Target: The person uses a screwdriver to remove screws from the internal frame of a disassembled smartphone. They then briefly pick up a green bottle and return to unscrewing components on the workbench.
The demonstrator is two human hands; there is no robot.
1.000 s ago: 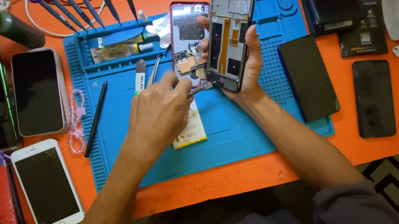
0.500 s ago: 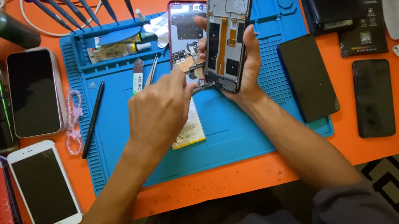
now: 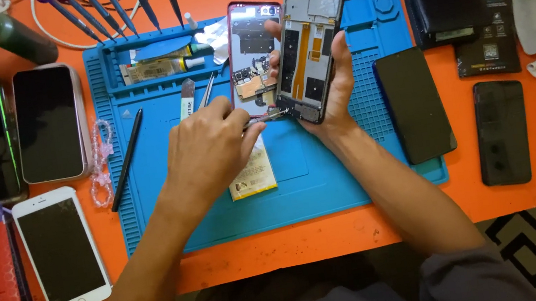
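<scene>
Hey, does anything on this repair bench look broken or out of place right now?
Only the opened phone frame, as expected: the right hand holds it tilted, innards bare, beside the separated half. The left hand works at its lower edge. Nothing looks spilled.

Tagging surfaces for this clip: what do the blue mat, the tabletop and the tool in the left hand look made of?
Blue mat: probably silicone or rubber, matte, with moulded ridges and trays. Tabletop: smooth, painted or laminated orange board, scuffed at its front edge. Tool pinched in the left hand: thin and grey, likely metal tweezers, though too small to be sure.
</scene>
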